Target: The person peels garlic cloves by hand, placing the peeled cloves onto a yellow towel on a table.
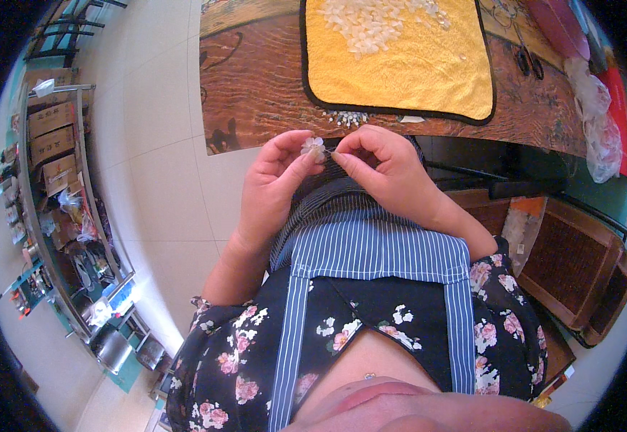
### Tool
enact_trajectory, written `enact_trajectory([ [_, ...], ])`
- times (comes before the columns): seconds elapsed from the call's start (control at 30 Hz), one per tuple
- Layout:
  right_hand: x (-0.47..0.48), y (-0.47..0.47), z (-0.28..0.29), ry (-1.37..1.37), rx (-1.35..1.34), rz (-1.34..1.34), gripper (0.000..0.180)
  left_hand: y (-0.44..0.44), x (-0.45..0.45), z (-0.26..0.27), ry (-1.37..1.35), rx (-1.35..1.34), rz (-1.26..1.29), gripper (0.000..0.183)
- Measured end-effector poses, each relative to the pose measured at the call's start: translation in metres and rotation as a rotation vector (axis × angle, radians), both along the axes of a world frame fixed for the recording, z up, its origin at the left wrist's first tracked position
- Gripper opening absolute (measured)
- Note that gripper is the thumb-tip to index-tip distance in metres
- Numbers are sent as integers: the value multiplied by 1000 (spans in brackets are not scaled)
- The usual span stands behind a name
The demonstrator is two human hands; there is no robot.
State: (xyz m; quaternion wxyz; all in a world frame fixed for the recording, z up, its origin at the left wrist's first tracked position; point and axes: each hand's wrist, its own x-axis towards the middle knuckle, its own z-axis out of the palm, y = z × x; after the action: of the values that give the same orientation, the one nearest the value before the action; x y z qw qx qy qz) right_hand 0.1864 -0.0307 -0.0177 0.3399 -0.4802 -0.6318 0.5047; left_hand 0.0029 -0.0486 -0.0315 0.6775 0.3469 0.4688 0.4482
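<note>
Between the thumb and fingers of my left hand is a small flower with whitish, see-through petals. My right hand pinches a thin strand, perhaps wire or thread, at the flower's right side. Both hands are close together in front of the table's near edge, above my striped apron. Just beyond them on the table lies a cluster of small white bead-like pieces. Farther back, a heap of pale translucent petals rests on a yellow towel with black edging.
On the wood-grain table, scissors with black handles lie right of the towel. Clear plastic bags hang at the table's right end. A brown chair stands at my right. Shelving with cardboard boxes is at far left.
</note>
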Motion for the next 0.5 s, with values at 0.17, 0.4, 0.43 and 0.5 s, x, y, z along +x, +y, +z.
enact_trajectory([
  [0.17,1,0,4,-17,-11,3,12,0,2,4,33,-2,6,27],
  [0.4,3,1,6,-31,18,16,11,-1,4,5,47,6,28,29],
  [0.43,3,1,5,-30,10,18,11,-1,4,6,52,1,29,29],
  [0.5,4,1,5,-30,10,18,11,-1,5,7,60,-2,25,30],
])
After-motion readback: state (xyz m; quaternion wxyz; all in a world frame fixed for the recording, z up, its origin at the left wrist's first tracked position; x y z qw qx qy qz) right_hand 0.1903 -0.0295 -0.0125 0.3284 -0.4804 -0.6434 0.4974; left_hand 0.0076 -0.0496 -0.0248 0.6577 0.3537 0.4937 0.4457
